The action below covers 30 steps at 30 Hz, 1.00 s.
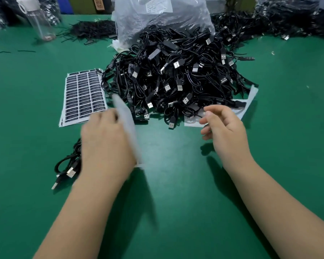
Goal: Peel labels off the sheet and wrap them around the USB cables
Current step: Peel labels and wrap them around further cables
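Two bare forearms come into the picture from the near edge, one on the left and one on the right. No sleeve covers them as far as the picture shows, and neither wrist carries a watch, band or bracelet. The left hand (106,139) is blurred, so its fingers cannot be told apart. The right hand (223,126) is sharper: its fingers (207,130) are bare, with short, plain nails and no ring.
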{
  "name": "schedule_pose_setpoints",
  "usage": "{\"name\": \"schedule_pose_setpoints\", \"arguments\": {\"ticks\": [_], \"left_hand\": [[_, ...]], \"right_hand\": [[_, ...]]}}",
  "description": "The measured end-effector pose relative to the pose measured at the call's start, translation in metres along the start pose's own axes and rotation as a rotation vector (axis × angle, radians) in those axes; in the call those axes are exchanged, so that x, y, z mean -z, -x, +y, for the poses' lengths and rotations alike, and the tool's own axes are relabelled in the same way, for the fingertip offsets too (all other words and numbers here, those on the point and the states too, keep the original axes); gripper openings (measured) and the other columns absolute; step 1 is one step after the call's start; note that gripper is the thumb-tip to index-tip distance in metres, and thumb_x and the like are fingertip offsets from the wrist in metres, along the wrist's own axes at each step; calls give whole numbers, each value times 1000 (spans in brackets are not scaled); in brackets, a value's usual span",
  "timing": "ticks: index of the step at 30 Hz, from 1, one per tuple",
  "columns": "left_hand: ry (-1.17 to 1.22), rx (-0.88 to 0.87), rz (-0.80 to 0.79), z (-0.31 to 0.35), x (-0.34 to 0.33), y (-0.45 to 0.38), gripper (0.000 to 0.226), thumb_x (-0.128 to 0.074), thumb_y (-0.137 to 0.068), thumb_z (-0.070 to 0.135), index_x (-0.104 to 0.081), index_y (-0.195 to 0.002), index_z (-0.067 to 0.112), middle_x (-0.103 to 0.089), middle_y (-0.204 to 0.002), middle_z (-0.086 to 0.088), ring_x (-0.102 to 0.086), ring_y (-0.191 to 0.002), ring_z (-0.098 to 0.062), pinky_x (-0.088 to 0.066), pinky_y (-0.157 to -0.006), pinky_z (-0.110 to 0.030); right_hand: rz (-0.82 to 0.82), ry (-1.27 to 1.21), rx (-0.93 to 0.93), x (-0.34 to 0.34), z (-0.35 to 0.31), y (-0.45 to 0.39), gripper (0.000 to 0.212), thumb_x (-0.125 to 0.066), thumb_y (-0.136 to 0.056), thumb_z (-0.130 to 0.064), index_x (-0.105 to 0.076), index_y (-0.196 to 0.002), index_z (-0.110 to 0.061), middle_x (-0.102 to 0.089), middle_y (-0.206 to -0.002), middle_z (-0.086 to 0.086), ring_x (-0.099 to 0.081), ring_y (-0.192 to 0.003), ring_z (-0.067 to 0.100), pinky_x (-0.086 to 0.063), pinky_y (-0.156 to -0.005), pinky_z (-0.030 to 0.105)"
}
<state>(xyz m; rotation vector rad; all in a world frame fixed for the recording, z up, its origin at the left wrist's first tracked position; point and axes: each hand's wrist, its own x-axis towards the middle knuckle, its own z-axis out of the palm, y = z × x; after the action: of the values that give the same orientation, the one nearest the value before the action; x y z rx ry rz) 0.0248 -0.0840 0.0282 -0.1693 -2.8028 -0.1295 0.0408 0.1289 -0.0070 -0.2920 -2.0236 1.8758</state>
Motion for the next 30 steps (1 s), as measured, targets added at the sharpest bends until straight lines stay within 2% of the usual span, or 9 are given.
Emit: {"name": "schedule_pose_setpoints", "arguments": {"ticks": [1,4,7,9,11,14,17,22,30], "left_hand": [[-31,-118,-3,13,-3,4,32,-51,-79,12,-64,-107,1,-64,-102,-17,-55,-90,-34,-39,-70,-39],[40,-306,-285,48,-8,8,40,-34,-91,31,-58,-119,17,-58,-120,-1,-49,-106,-22,-44,-87,-35],[148,-312,-512,40,-16,-8,47,-48,-93,42,-47,-136,24,-45,-139,4,-39,-125,-18,-40,-101,-36],[271,-308,-548,26,-22,-7,62,-56,-88,49,-37,-144,30,-36,-147,8,-30,-134,-14,-29,-109,-34],[325,-301,-647,17,-25,-5,82,-57,-83,57,-21,-151,29,-17,-157,10,-12,-142,-9,-15,-114,-31],[171,-357,-787,15,-35,-2,102,-46,-80,70,10,-152,24,21,-157,9,21,-144,-12,8,-115,-36],[138,-376,-830,18,-42,0,100,-39,-83,70,21,-148,23,33,-153,6,33,-139,-17,17,-112,-40],[94,-374,-825,20,-44,2,86,-25,-91,66,23,-147,23,34,-153,5,34,-139,-18,18,-113,-39],[101,-374,-811,20,-46,3,86,-24,-90,67,21,-149,23,31,-154,5,31,-140,-17,19,-112,-39]], "right_hand": [[15,-11,-4,0,0,-1,14,-51,-94,-17,-59,-93,-28,-65,-70,-15,-55,-58,2,-48,-55,18],[24,18,-14,3,-1,-2,15,-51,-94,-15,-60,-92,-27,-63,-70,-13,-54,-59,2,-47,-56,19],[-119,191,61,9,-4,-1,13,-58,-90,-22,-62,-90,-34,-63,-75,-18,-53,-64,0,-49,-60,20],[-343,436,139,10,-7,2,9,-63,-84,-35,-65,-92,-40,-63,-83,-23,-53,-74,-6,-48,-69,16],[-510,702,190,7,-7,6,26,-65,-78,-49,-68,-102,-38,-61,-99,-23,-50,-95,-5,-43,-86,20],[-630,936,243,-1,-4,13,47,-65,-78,-55,-63,-120,-33,-53,-120,-17,-35,-116,4,-31,-100,27],[-660,981,264,-4,-2,14,46,-66,-79,-52,-63,-122,-34,-50,-125,-15,-30,-117,7,-27,-102,27],[-568,965,304,-11,0,17,37,-66,-85,-39,-64,-121,-34,-54,-124,-12,-31,-113,11,-20,-97,19],[-589,1044,434,-10,-3,21,28,-56,-91,-41,-65,-118,-37,-60,-118,-19,-42,-110,14,-24,-101,35]]}}
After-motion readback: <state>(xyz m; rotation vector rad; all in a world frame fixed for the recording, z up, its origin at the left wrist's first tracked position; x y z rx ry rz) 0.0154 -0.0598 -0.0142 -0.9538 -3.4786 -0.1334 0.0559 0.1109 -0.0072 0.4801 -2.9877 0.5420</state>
